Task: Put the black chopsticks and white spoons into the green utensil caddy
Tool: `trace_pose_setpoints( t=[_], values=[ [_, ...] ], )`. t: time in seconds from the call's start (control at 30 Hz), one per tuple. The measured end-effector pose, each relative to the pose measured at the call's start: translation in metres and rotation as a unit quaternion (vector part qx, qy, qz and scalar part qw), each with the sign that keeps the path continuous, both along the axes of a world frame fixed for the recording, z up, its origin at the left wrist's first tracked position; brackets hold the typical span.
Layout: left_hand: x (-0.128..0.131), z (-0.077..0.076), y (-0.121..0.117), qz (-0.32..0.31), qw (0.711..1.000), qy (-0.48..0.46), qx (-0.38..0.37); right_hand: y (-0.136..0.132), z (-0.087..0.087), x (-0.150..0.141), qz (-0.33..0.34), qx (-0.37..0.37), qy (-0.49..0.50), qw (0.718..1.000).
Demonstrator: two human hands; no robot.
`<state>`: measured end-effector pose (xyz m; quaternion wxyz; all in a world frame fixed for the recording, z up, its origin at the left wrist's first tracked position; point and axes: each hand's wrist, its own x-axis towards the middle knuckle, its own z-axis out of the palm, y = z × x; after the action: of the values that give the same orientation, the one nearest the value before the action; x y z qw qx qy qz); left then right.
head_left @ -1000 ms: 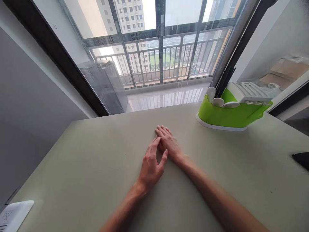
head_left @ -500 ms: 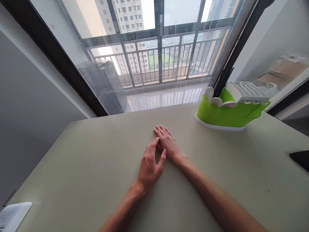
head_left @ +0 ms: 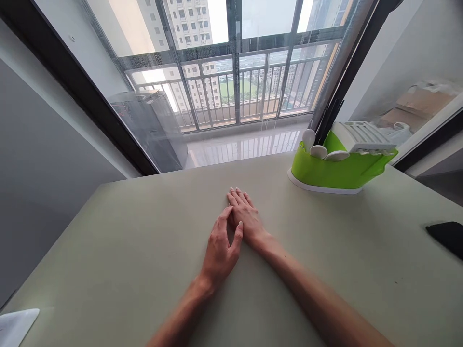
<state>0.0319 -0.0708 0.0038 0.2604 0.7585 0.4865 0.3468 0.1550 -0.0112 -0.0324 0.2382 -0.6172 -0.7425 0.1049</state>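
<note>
My right hand (head_left: 246,215) lies palm down and flat on the pale green tabletop (head_left: 137,241), fingers stretched forward. Against its inner side rests my left hand (head_left: 222,248), with thumb and fingers apart and the fingertips touching the right hand near its thumb. A small gap shows between the left thumb and forefinger. The right thumb is mostly hidden behind the left fingers. Neither hand holds an object.
A green utensil holder (head_left: 334,171) with white spoons and a white slotted rack stands at the back right. A black object (head_left: 446,236) lies at the right edge, a white item (head_left: 18,323) at the lower left. Beyond the table are glass doors (head_left: 237,72).
The view has shifted slightly, so the holder and the hands appear a little further left. The hands keep nearly the same pose, still touching.
</note>
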Motion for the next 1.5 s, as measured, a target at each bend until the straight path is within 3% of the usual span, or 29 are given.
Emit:
trace_pose_setpoints(
  t=[1.5],
  values=[
    [-0.0009,-0.0019,0.0009,-0.004,1.000,-0.004,0.008,-0.0007,0.0033,-0.0002,-0.008,0.004,-0.003,1.000]
  ],
)
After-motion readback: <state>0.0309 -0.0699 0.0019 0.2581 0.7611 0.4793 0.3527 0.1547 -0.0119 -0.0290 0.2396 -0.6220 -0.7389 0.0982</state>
